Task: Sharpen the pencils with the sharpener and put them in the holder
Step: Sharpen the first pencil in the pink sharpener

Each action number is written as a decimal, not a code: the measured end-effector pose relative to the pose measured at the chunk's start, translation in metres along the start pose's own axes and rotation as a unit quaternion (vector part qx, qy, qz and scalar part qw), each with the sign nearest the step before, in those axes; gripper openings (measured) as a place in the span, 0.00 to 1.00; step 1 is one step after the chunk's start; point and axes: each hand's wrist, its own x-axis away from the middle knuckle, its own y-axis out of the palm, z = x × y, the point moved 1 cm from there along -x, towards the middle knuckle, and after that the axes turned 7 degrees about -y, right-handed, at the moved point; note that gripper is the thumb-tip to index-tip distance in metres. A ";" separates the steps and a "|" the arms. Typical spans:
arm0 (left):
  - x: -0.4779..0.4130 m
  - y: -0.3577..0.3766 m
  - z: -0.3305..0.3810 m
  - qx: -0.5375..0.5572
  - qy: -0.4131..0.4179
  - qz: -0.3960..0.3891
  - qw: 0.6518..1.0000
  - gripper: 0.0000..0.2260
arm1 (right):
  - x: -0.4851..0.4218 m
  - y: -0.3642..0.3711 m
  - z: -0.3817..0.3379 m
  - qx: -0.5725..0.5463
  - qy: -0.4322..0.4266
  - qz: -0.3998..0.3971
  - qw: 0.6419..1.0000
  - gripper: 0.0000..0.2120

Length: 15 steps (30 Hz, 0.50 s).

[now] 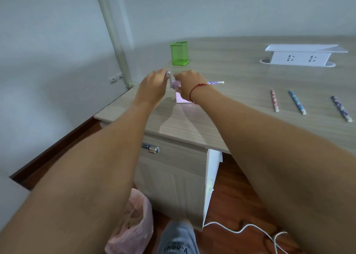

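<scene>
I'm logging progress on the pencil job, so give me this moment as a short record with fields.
left hand: grips the crank
right hand: holds the sharpener on the desk
at sharpener: purple pencil, juts right from behind the right hand
waiting: pink pencil, blue pencil, dark patterned pencil, lying apart on the right
holder: green mesh, behind the sharpener, no pencil visible in it

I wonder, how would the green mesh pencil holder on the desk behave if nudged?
The green mesh pencil holder looks see-through, with no pencils showing inside, so it is probably light. It stands taller than wide on the smooth wooden desk, so a nudge would likely slide it, or tip it if pushed high.
</scene>
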 end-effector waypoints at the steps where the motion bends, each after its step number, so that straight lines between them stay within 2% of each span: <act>1: 0.006 -0.002 -0.002 -0.006 0.007 -0.005 1.000 0.17 | 0.001 0.000 0.000 0.002 -0.004 0.004 1.000 0.12; 4: 0.031 -0.001 -0.006 -0.019 0.005 -0.076 0.997 0.12 | 0.002 -0.003 -0.002 0.006 -0.017 0.010 1.000 0.12; 10: 0.029 0.017 -0.008 -0.056 -0.022 -0.189 0.980 0.13 | 0.008 -0.003 0.005 -0.013 -0.040 0.031 0.999 0.15; 15: -0.001 0.031 -0.014 -0.087 -0.030 -0.215 0.972 0.13 | 0.003 0.003 0.006 0.006 -0.054 0.032 0.998 0.15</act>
